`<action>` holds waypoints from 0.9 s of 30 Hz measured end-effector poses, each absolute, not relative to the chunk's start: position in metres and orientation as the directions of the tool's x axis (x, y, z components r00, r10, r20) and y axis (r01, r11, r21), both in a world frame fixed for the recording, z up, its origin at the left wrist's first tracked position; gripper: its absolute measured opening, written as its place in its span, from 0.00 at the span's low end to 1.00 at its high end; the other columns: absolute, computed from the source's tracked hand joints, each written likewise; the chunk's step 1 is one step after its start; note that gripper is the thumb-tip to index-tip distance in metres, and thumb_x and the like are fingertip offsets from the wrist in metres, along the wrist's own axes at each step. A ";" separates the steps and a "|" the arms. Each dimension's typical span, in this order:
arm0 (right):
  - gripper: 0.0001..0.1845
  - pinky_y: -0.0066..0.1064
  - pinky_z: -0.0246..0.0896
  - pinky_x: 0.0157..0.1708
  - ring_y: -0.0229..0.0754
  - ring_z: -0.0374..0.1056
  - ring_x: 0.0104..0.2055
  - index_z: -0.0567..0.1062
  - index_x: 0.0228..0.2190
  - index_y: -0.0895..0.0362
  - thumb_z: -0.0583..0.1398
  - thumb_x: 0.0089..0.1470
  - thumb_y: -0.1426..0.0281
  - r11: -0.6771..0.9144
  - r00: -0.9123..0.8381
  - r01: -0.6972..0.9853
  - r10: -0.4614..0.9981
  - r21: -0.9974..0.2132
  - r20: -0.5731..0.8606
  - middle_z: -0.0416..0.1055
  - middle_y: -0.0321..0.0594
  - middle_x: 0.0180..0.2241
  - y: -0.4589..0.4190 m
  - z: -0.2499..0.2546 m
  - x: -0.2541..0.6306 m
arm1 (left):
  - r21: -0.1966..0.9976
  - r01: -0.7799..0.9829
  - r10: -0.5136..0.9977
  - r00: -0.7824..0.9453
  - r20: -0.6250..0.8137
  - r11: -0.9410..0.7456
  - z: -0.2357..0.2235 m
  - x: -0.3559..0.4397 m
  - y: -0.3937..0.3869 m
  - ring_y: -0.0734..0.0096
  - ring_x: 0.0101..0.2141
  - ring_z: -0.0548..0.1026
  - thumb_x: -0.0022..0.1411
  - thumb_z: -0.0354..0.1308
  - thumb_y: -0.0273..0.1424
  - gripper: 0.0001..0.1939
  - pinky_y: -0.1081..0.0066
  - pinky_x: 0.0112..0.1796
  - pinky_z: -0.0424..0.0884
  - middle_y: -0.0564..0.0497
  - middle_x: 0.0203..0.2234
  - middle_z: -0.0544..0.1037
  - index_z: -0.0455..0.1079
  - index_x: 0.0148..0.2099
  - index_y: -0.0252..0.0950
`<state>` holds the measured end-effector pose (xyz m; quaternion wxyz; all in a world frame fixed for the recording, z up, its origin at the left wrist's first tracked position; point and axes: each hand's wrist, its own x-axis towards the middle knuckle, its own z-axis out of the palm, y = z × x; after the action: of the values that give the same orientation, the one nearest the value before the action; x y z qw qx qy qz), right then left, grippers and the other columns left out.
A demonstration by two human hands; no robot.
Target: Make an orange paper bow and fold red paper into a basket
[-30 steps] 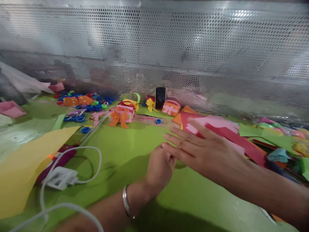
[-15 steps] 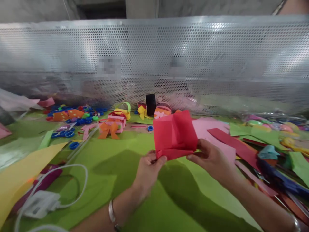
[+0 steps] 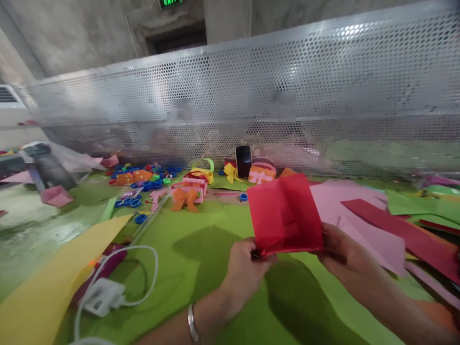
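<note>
Raised over the green tabletop (image 3: 172, 287) is a folded red paper box (image 3: 285, 213), its creased side facing me. My left hand (image 3: 247, 268) grips its lower left corner, with thumb and fingers closed on the paper; a silver bangle circles that wrist. At the right edge of the box, my right hand (image 3: 345, 254) pinches the paper, its fingertips partly hidden behind it. Beyond the box stand small paper baskets, among them a pink one with an orange bow (image 3: 185, 197) and an orange one with a pink bow (image 3: 262, 173).
A phone (image 3: 243, 162) leans at the perforated metal panel (image 3: 230, 110). Pink sheets (image 3: 359, 211) and red strips lie to the right. On the left are a yellow sheet (image 3: 61, 278), a white charger with its cable (image 3: 104, 296) and several blue-handled scissors (image 3: 127, 201).
One second ago my hands were together with the right fingers stretched out and no red box visible. The box then appeared between both hands, and has since tilted slightly. The camera view has shifted.
</note>
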<state>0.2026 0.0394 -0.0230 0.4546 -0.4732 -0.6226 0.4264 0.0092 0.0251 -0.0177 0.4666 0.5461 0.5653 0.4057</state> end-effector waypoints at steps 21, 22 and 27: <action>0.13 0.32 0.54 0.20 0.45 0.66 0.21 0.65 0.33 0.51 0.59 0.43 0.62 0.068 0.166 0.676 0.956 -0.734 0.242 0.70 0.32 0.17 0.031 -0.004 0.204 | 0.972 -0.033 0.859 0.476 -0.189 0.232 -0.007 0.009 0.017 0.70 0.32 0.74 0.39 0.70 0.23 0.24 0.71 0.35 0.69 0.49 0.33 0.79 0.73 0.43 0.34; 0.14 0.32 0.56 0.21 0.46 0.67 0.22 0.66 0.33 0.52 0.59 0.43 0.61 0.074 0.136 0.667 0.966 -0.741 0.218 0.71 0.33 0.19 0.031 -0.003 0.203 | 0.958 -0.084 0.827 0.529 -0.190 0.274 -0.007 0.008 0.016 0.69 0.34 0.74 0.37 0.71 0.24 0.28 0.70 0.37 0.69 0.49 0.34 0.79 0.72 0.45 0.35; 0.20 0.37 0.65 0.29 0.50 0.71 0.33 0.70 0.33 0.55 0.65 0.35 0.63 0.078 0.112 0.512 0.981 -0.856 0.156 0.76 0.40 0.31 0.032 -0.004 0.202 | 0.951 -0.073 0.726 0.664 -0.179 0.301 -0.011 0.007 0.014 0.60 0.45 0.72 0.31 0.73 0.26 0.38 0.60 0.46 0.67 0.47 0.43 0.77 0.70 0.50 0.41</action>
<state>0.2017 0.0320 -0.0037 0.4174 -0.6180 -0.6039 0.2813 0.0068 0.0142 -0.0108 0.7447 0.5267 0.3098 0.2684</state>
